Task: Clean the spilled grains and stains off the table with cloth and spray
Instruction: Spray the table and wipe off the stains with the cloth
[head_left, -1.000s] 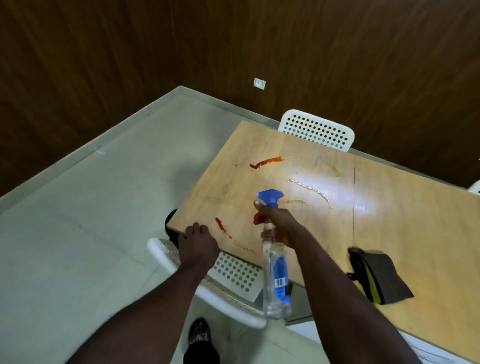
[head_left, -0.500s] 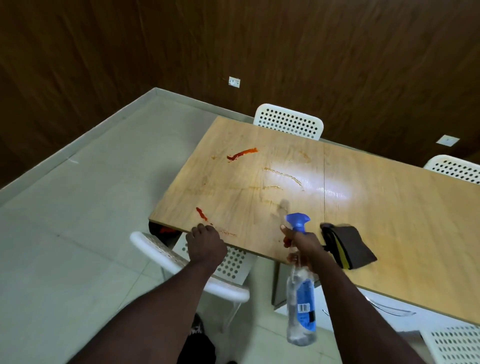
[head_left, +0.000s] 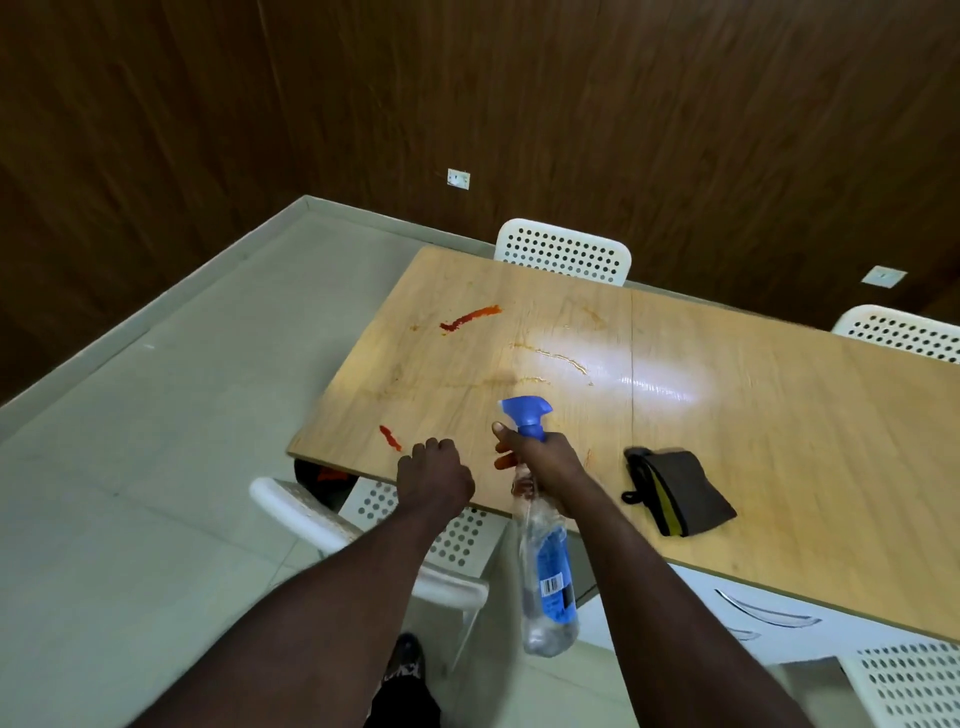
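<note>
so spray bottle (head_left: 545, 566) is in the right hand (head_left: 545, 457), fingers wrapped round its neck under the blue trigger head, body hanging past the near table (head_left: 779, 441) edge. left hand (head_left: 434, 473) sits at that edge, fingers curled, nothing in it. small red smear (head_left: 389, 437) just beside it, long red streak (head_left: 470, 318) farther off, yellowish trail (head_left: 563, 358) mid-table. folded cloth (head_left: 685, 491) lies untouched to the right. probably the spraying step: aim low at each stain, short bursts, then wipe inward from the edge

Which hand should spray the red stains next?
Right. The right hand grips the spray bottle, nozzle over the table near the red stains; the left hand, curled at the edge, holds nothing.
</note>
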